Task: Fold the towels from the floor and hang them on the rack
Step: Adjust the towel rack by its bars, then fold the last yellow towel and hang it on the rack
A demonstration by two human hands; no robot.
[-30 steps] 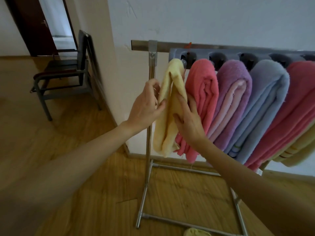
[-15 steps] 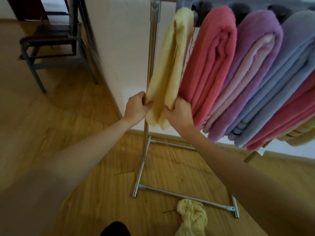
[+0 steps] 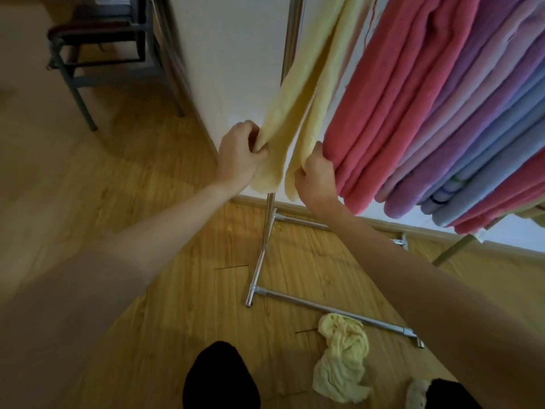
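Two hands [image 3: 240, 154] [image 3: 315, 175] grip one hanging yellow towel [image 3: 306, 93].

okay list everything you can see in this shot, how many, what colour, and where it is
Hanging yellow towel: one, pale yellow, draped on the rack's left end, both lower ends held.
Other hung towels: several, pink, purple and blue, to the right of the yellow one.
Rack: one, silver metal, against the white wall.
Crumpled towel: one, pale yellow, on the wooden floor by the rack's foot.
Pale cloth: one, bottom edge, partly hidden.
Chair: one, dark, upper left.
Feet: two, black, bottom edge.
Left hand: grips the towel's left end.
Right hand: grips its right end.
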